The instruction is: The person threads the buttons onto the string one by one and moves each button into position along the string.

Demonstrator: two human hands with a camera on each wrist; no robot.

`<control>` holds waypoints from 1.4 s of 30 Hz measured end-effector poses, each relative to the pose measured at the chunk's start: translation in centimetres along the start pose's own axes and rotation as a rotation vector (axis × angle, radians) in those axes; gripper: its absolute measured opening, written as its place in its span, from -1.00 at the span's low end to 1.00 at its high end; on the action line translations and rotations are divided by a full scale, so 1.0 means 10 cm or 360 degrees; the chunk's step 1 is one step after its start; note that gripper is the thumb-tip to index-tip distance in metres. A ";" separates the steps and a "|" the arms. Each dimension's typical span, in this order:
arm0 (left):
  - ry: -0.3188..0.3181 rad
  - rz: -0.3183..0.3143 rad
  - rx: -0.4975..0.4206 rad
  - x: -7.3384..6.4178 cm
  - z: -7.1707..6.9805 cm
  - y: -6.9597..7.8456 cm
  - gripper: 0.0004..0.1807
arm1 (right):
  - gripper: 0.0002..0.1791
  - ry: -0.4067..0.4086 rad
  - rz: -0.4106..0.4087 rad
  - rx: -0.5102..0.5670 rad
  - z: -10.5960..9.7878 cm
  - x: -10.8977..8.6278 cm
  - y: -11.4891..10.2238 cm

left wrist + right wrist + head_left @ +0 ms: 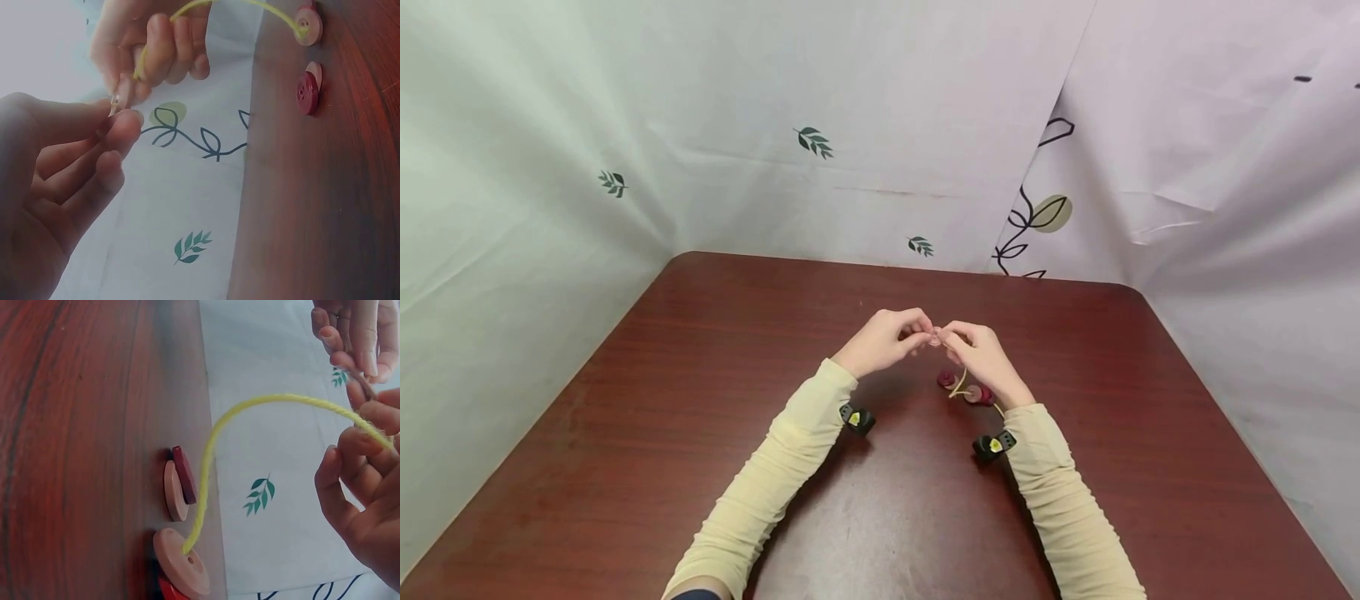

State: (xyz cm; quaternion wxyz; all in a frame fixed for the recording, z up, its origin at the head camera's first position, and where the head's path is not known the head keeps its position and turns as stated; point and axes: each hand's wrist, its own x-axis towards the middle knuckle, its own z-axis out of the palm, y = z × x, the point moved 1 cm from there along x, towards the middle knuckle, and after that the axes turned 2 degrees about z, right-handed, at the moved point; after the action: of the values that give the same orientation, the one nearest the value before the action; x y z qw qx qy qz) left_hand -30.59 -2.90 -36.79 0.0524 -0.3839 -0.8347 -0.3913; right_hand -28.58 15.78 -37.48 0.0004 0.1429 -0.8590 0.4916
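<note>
Near the far middle of the table, my left hand (883, 340) pinches a pink button (117, 102) between thumb and fingertips. My right hand (985, 357) pinches a yellow cord (275, 398) close against that button, its fingers curled. The cord's very end is hidden among the fingers. From the right hand the cord arches down to another pink button (178, 565) on the table and enters a hole in it. Under that button shows a red one (170, 590). Beside them a dark red button (307, 94) lies against a pink button (175, 490).
The brown wooden table (647, 467) extends on all sides of the hands. White cloth (880, 100) with leaf prints hangs behind it and at both sides. A black wrist camera (859, 420) is on the left sleeve, another camera (991, 447) on the right.
</note>
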 end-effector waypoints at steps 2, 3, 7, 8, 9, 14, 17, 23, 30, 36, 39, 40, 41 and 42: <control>-0.0029 -0.0001 0.0000 0.00 0.00 0.00 -0.97 | -0.77 0.0028 -0.0017 0.0012 0.00 0.00 0.02; -0.0043 0.0003 0.0005 0.00 0.00 0.00 -0.97 | -0.78 0.0049 -0.0033 0.0017 0.01 0.00 0.03; -0.0141 0.0040 0.0036 -0.01 -0.01 0.01 -0.96 | -0.80 0.0159 -0.0061 0.0049 0.02 0.03 0.17; -0.0176 0.0049 0.0045 -0.02 -0.02 0.01 -0.96 | -0.80 0.0186 -0.0055 0.0047 0.02 0.03 0.18; -0.0215 0.0054 0.0046 -0.02 -0.03 0.02 -0.96 | -0.80 0.0207 -0.0046 0.0042 0.02 0.03 0.18; -0.0378 0.0025 0.0020 -0.06 -0.13 0.01 -0.95 | -0.77 0.0242 0.0036 0.0054 0.01 0.01 0.14; -0.0416 -0.0003 -0.0009 -0.09 -0.21 0.00 -0.95 | -0.78 0.0208 0.0068 0.0067 0.00 -0.03 0.04; -0.0431 -0.0029 -0.0025 -0.13 -0.36 -0.01 -0.95 | -0.80 0.0136 0.0100 0.0086 0.00 0.00 0.13; -0.0391 -0.0041 -0.0010 -0.17 -0.49 0.00 -0.95 | -0.78 0.0107 0.0065 0.0049 -0.03 0.06 0.28; -0.0366 -0.0028 -0.0025 -0.18 -0.55 -0.03 -0.93 | -0.83 0.0038 0.0029 -0.0004 -0.08 0.05 0.31; -0.0358 -0.0023 -0.0024 -0.19 -0.56 -0.05 -0.93 | -0.84 -0.0004 0.0034 -0.0017 -0.09 0.04 0.33; -0.0353 -0.0021 -0.0021 -0.19 -0.57 -0.06 -0.93 | -0.84 -0.0017 0.0036 -0.0023 -0.10 0.04 0.34; -0.0348 -0.0018 -0.0023 -0.20 -0.58 -0.05 -0.93 | -0.84 -0.0029 0.0040 -0.0027 -0.10 0.04 0.34; -0.0340 -0.0013 -0.0026 -0.20 -0.58 -0.05 -0.93 | -0.84 -0.0038 0.0044 -0.0032 -0.11 0.03 0.34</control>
State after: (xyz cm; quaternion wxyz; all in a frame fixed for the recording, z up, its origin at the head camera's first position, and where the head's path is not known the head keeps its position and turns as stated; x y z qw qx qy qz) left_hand -30.80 -8.35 -33.85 -0.0417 -0.4204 -0.8339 -0.3551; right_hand -29.90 18.24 -39.80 -0.0152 0.1367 -0.8657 0.4813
